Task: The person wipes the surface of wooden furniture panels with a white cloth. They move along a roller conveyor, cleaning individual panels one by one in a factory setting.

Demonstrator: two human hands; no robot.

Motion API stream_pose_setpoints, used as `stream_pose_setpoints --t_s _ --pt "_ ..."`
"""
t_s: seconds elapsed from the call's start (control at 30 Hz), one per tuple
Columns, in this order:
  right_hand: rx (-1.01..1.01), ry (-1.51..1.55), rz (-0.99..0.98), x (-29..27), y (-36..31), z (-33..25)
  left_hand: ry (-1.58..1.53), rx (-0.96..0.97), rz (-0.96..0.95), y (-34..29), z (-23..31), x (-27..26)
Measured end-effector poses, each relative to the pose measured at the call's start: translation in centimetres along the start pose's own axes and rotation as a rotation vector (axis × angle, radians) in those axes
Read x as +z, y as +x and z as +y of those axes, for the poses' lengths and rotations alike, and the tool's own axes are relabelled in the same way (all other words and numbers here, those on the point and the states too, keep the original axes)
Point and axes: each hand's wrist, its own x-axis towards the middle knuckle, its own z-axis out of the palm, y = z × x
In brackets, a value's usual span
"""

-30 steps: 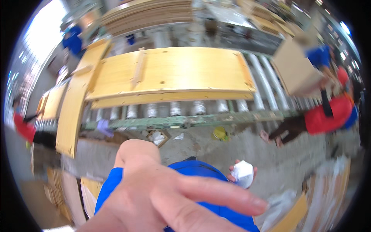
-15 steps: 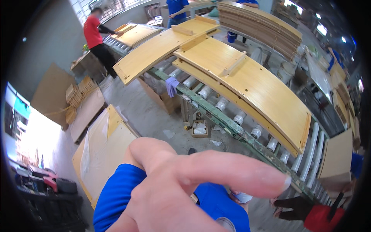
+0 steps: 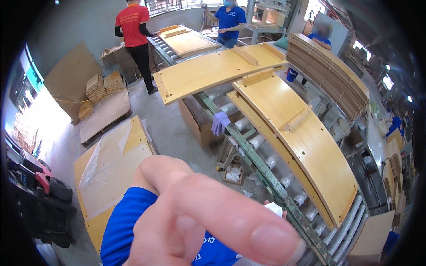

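My left hand (image 3: 217, 208) is very close in front of the view, large and blurred. One finger stretches toward the lower right; the other fingers are mostly hidden. Its bent arm and blue sleeve (image 3: 128, 217) show behind it, at lower left. Just past that finger, part of my right hand (image 3: 285, 214) shows around a small white piece (image 3: 274, 207), paper or cloth, beside the conveyor. Most of the right hand is hidden. Beyond, a stack of yellow wooden panels (image 3: 306, 133) with raised strips lies on the roller conveyor (image 3: 253, 155). Another wooden panel (image 3: 213, 66) lies crosswise behind it.
A purple glove (image 3: 219, 123) hangs on the conveyor's green rail. At left lies a film-covered panel (image 3: 111, 164). A small box (image 3: 233, 174) stands below the rail. Cardboard sheets (image 3: 328, 73) are stacked at the back. People in red (image 3: 132, 26) and blue (image 3: 230, 20) stand at the far end.
The view has tilted, so the panels and the people sit further right. My left finger has dropped lower and leftward in view. More of the white piece by my right hand shows.
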Motion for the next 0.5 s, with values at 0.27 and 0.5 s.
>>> stream_pose_setpoints --t_s 0.27,0.5 --pt "0.204 0.05 0.011 -2.5 8.9 0.5 0.166 0.06 0.105 -1.0 -2.1 -5.5" --pt "0.405 0.09 0.014 -2.3 12.3 -1.9 0.835 0.432 0.775 -1.0 -3.0 -8.1"
